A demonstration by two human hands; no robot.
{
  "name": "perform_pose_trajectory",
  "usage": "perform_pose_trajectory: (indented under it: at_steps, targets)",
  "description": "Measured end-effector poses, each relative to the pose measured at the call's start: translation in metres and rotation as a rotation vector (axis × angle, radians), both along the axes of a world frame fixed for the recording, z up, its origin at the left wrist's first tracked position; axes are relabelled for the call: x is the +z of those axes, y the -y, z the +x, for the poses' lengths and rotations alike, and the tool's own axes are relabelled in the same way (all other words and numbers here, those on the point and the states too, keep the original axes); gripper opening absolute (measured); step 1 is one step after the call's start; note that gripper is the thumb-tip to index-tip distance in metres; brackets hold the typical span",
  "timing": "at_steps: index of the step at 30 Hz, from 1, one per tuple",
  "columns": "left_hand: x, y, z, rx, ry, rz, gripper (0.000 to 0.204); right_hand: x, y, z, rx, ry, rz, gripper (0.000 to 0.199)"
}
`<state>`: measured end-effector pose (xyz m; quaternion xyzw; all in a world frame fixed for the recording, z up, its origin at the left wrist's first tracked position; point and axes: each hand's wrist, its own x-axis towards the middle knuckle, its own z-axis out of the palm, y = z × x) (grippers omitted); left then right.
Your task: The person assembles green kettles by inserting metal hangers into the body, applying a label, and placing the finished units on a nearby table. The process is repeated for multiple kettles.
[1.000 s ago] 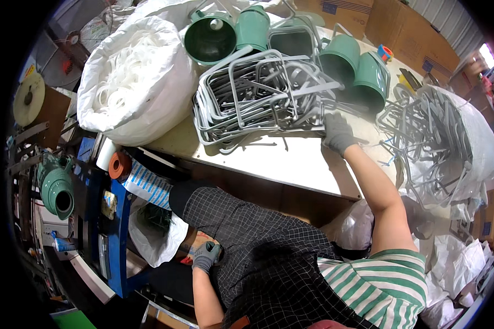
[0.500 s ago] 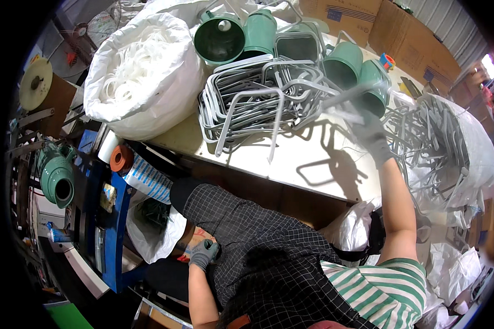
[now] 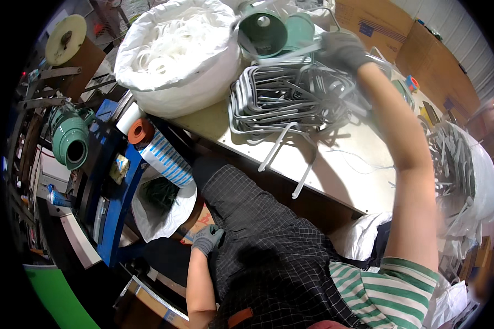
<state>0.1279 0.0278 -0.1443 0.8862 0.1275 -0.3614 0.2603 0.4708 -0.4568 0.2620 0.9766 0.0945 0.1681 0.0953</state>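
At the far side of the desk (image 3: 335,181), the gloved right hand (image 3: 343,48) reaches over the tangled heap of grey bent metal rods (image 3: 291,98), its fingers curled shut on one rod lifted from the top, beside the green funnel-shaped shades (image 3: 264,34). The rods look stiff, light singly and smooth, but likely to snag on neighbours, so a grip at a bend would hold best. The gloved left hand (image 3: 207,239) rests low by the knee, fingers loosely curled, holding nothing visible.
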Motion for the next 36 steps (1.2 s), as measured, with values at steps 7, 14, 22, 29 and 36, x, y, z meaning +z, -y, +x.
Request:
perform_pose_trajectory:
  at_steps: [7, 14, 22, 29, 36]
  targets:
    - [-0.007, -0.001, -0.002, -0.044, 0.259, 0.037, 0.047, -0.093, -0.082, 0.040, 0.056, -0.177, 0.069, 0.034]
    - [0.003, 0.000, -0.007, -0.038, 0.241, 0.060, 0.047, -0.110, -0.084, 0.020, 0.118, -0.007, 0.015, 0.042]
    - [-0.007, -0.001, -0.001, 0.010, 0.132, 0.006, 0.045, -0.102, -0.065, 0.020, 0.436, 0.384, -0.235, 0.048]
    - [0.001, 0.002, -0.011, -0.021, 0.260, 0.012, 0.044, -0.055, -0.029, -0.030, 0.246, 0.268, 0.006, 0.032]
    - [0.000, 0.000, 0.000, -0.040, 0.063, 0.041, 0.051, -0.060, 0.001, -0.025, -0.004, -0.301, 0.004, 0.045]
